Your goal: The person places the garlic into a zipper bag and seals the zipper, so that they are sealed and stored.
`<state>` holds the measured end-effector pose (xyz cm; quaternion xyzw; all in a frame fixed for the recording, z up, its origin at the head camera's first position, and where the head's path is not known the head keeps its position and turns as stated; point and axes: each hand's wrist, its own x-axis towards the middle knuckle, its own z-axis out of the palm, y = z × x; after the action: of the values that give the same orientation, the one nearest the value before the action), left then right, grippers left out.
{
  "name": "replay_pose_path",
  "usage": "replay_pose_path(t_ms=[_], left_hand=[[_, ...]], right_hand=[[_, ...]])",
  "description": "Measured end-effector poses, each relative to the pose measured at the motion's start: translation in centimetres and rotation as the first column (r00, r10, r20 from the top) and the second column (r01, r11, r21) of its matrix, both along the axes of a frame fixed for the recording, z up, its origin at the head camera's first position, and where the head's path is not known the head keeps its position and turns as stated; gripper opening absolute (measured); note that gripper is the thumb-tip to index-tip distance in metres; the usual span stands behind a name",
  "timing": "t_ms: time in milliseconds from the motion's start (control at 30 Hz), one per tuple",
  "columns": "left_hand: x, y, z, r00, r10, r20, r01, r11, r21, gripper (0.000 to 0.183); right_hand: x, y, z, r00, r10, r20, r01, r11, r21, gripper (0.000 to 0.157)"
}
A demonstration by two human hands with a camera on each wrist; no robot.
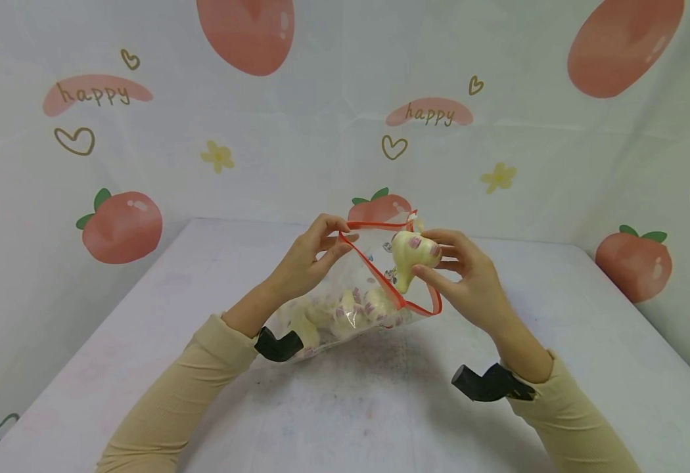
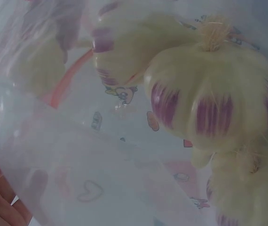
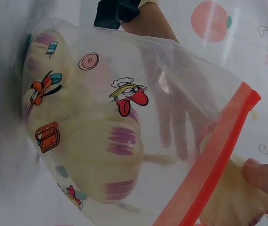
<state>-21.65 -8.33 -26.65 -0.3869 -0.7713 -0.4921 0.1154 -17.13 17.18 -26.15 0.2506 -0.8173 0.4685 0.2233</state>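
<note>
The left hand (image 1: 305, 261) pinches a clear plastic bag (image 1: 347, 279). At its two o'clock, the right hand (image 1: 469, 279) grips bulbous garlic (image 1: 411, 253).

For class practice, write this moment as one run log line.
left hand: grips clear red-rimmed plastic bag; right hand: holds purple-streaked cream garlic bulb at opening; inside: similar bulbs

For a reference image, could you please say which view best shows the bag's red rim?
The head view: it shows most of the red rim. The right wrist view has one close stretch; the left wrist view, only a faint piece.
</note>
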Motion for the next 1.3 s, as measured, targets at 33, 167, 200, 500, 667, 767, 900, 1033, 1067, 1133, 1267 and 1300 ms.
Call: replay_pose_path(t_ms=[33,167,200,500,667,767,900,1033,1067,1133,1267,1300], left_hand=[[0.0,0.0,0.0,1.000,0.003,-0.003,-0.003,1.000,-0.001,0.022],[0.0,0.1,0.1,1.000,0.001,-0.015,-0.001,1.000,-0.003,0.023],[0.0,0.1,0.1,1.000,0.001,-0.016,-0.001,1.000,-0.004,0.023],[0.0,0.1,0.1,1.000,0.006,-0.021,-0.006,1.000,-0.010,0.022],[-0.1,0.1,0.1,1.000,0.008,-0.024,-0.008,1.000,-0.018,0.023],[-0.1,0.2,0.2,1.000,0.007,-0.025,-0.007,1.000,-0.024,0.023],[-0.1,0.2,0.3,1.000,0.001,-0.027,-0.002,1.000,-0.031,0.022],[-0.1,0.2,0.4,0.999,0.001,-0.034,-0.003,0.999,-0.039,0.022],[-0.1,0.2,0.4,0.999,0.004,-0.037,-0.006,0.999,-0.042,0.022],[-0.1,0.2,0.5,0.999,0.009,-0.044,-0.011,0.999,-0.047,0.022],[-0.1,0.2,0.6,0.998,0.005,-0.059,-0.008,0.999,-0.048,0.021],[-0.1,0.2,0.6,0.998,0.001,-0.061,-0.004,0.999,-0.048,0.021]], right_hand=[[0.0,-0.1,0.0,1.000,0.001,0.001,-0.001,1.000,0.002,0.046],[-0.1,-0.2,-0.1,1.000,0.019,0.004,-0.019,1.000,0.007,0.045],[-0.2,-0.3,-0.2,1.000,0.023,0.005,-0.023,1.000,0.009,0.044],[-0.3,-0.7,-0.2,0.998,0.022,0.058,-0.025,0.998,0.057,0.042],[-0.3,-0.9,-0.3,0.996,0.010,0.087,-0.018,0.996,0.093,0.042],[-0.4,-1.0,-0.3,0.995,0.007,0.096,-0.017,0.995,0.101,0.043],[-0.4,-1.3,-0.3,0.996,0.007,0.094,-0.017,0.994,0.106,0.045],[-0.5,-1.6,-0.4,0.997,-0.016,0.079,0.006,0.992,0.128,0.044],[-0.5,-1.7,-0.4,0.997,-0.023,0.074,0.013,0.991,0.131,0.044],[-0.6,-1.8,-0.5,0.997,-0.034,0.070,0.025,0.991,0.134,0.043],[-0.7,-2.1,-0.7,0.997,-0.042,0.069,0.032,0.990,0.136,0.041],[-0.7,-2.1,-0.7,0.996,-0.043,0.073,0.032,0.990,0.140,0.040]])
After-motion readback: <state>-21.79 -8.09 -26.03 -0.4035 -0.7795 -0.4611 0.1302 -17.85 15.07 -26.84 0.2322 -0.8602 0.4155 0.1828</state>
